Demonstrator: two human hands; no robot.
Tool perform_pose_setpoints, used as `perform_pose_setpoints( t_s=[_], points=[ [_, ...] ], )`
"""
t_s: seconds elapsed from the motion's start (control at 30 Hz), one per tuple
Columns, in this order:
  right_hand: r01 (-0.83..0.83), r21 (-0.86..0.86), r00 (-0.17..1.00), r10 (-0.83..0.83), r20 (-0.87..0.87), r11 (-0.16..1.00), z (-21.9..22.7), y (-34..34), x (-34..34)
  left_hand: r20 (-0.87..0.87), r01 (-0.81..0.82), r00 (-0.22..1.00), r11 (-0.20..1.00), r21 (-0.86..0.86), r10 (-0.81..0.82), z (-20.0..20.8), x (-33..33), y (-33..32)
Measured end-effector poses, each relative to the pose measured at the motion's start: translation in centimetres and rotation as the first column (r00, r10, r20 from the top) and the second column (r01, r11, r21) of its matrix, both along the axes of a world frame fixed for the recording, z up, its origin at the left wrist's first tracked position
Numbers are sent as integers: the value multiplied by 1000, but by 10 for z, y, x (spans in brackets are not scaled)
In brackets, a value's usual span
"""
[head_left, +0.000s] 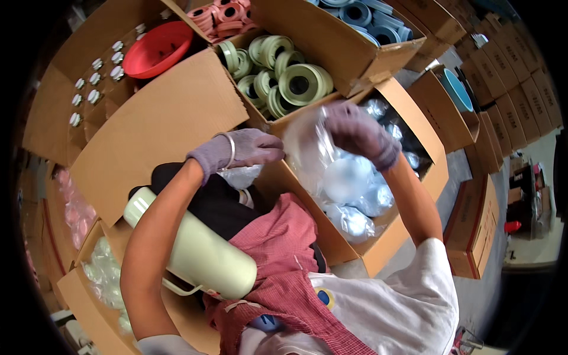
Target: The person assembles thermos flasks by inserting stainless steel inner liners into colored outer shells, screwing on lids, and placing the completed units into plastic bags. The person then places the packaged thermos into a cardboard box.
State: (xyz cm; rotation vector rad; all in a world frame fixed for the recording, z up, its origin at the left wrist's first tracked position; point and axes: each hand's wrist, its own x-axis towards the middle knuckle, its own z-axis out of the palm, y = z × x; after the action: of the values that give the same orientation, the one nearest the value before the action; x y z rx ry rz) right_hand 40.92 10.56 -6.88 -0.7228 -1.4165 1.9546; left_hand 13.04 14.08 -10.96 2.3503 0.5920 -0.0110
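Observation:
A purple-grey glove covers each hand. My right hand [361, 133], smeared by motion, grips a clear plastic bag [310, 148] above an open carton of plastic-wrapped pale blue items. Facing it, my left hand [245, 149] has its fingers pressed together beside the bag's left edge; what they hold, if anything, is hidden. A pale band circles that hand. A pale green tumbler [213, 254] with a side handle lies slanted across my lap, partly behind my left forearm. More clear plastic [241, 176] shows under my left hand.
An open carton [328, 234] of wrapped items stands ahead right. Beyond are pale green ring-shaped parts [299, 86], pink ones [228, 15] and blue ones [355, 15]. A red bowl [158, 50] sits far left near small white-and-metal pieces [94, 78]. Stacked cartons [503, 89] line the right.

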Motion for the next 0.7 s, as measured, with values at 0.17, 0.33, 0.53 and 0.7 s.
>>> perform_pose_setpoints(
  t_s=[0.17, 0.33, 0.53, 0.7],
  points=[
    [-159, 16, 829, 143, -540, 987, 58, 111, -139, -23, -447, 892, 875, -185, 451, 75, -56, -32],
    [189, -227, 672, -294, -679, 955, 120, 181, -295, 458, -701, 711, 582, 411, 533, 58, -116, -60],
    [171, -406, 583, -424, -693, 898, 164, 238, -434, 615, -899, 389, 137, 416, 686, 16, -103, 4],
    [129, -165, 890, -188, -416, 978, 165, 204, -442, 801, -995, -75, 13, -103, 594, -4, -178, 97]
  ],
)
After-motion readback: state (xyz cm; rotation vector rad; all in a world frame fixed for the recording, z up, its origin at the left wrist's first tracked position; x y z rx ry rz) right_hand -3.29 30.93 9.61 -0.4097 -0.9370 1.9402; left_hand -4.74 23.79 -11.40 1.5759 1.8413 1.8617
